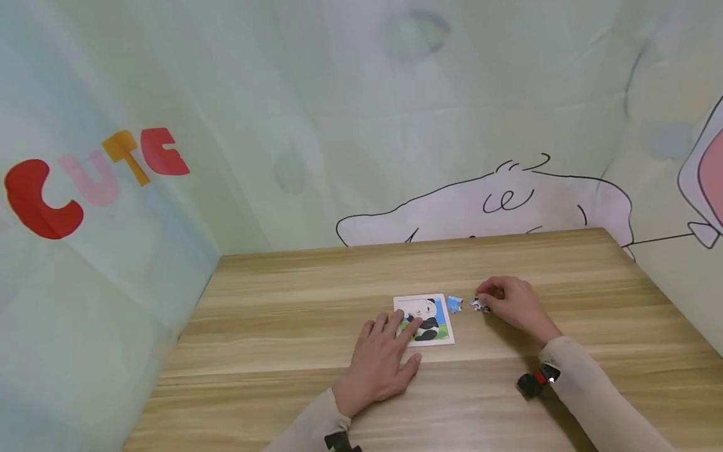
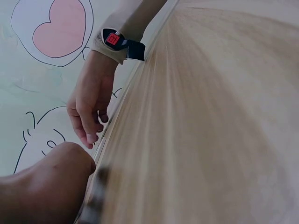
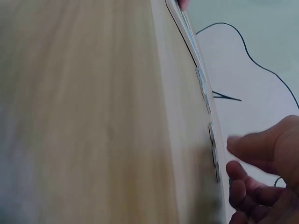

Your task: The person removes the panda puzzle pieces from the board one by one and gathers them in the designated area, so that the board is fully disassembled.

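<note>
A square panda jigsaw puzzle (image 1: 429, 328) in a white frame lies flat on the table. My left hand (image 1: 381, 361) rests across its left side, fingers spread and touching the picture. To the puzzle's right lies a loose blue puzzle piece (image 1: 454, 304). Farther right is a black-and-white puzzle piece (image 1: 480, 305), with my right hand (image 1: 516, 306) just over it. In the right wrist view, that black-and-white piece (image 3: 214, 151) lies flat on the tabletop, while the thumb (image 3: 247, 145) and loosely bent fingers stand apart beside it. The left wrist view hides the puzzle.
The wood-grain table (image 1: 271, 314) meets a printed cloth backdrop (image 1: 310, 125) along its far and left edges. Each wrist wears a strap with a small dark device, such as the right wrist device (image 1: 533, 381).
</note>
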Demonstrator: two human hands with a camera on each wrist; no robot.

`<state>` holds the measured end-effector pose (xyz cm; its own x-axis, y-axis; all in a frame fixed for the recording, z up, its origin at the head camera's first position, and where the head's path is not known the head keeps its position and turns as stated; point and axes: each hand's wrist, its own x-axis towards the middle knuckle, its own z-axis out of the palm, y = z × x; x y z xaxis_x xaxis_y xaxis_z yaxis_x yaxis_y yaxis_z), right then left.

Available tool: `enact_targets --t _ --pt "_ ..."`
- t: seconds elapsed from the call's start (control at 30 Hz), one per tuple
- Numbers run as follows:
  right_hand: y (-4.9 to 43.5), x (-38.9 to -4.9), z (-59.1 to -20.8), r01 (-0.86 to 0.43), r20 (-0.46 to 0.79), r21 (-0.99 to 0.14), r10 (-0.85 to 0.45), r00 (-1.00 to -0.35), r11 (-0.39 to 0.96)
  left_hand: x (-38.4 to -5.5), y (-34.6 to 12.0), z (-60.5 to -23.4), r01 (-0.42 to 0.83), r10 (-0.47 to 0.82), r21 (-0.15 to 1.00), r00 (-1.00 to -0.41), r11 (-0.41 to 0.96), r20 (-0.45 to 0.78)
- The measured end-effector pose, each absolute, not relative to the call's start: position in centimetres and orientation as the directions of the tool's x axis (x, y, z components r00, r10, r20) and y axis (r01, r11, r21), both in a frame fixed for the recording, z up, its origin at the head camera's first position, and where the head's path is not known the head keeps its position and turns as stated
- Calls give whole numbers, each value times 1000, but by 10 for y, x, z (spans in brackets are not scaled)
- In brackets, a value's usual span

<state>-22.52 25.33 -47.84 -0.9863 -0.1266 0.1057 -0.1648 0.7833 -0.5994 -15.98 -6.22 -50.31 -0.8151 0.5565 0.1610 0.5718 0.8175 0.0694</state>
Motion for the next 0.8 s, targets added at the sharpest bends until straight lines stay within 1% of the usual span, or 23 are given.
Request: enact_targets --t 0.2,0.3,0.43,0.63,0.8 --pt "238 -234 -480 -279 118 -582 -260 -958 764 -160 -63 -504 570 556 75 -817 818 152" --pt "233 -239 -481 -308 117 -571 -295 -948 761 -161 -63 -504 572 556 76 -816 817 157" --pt "232 -245 -481 -305 104 -570 -302 -948 763 -160 -62 -503 578 561 68 -810 813 172" --pt "247 -243 -477 -230 53 -591 -248 -967 773 -160 -61 -504 576 563 60 -812 815 156" --pt "264 -240 -474 -235 21 -576 -272 -962 783 -160 -62 -505 575 559 48 -809 817 179"
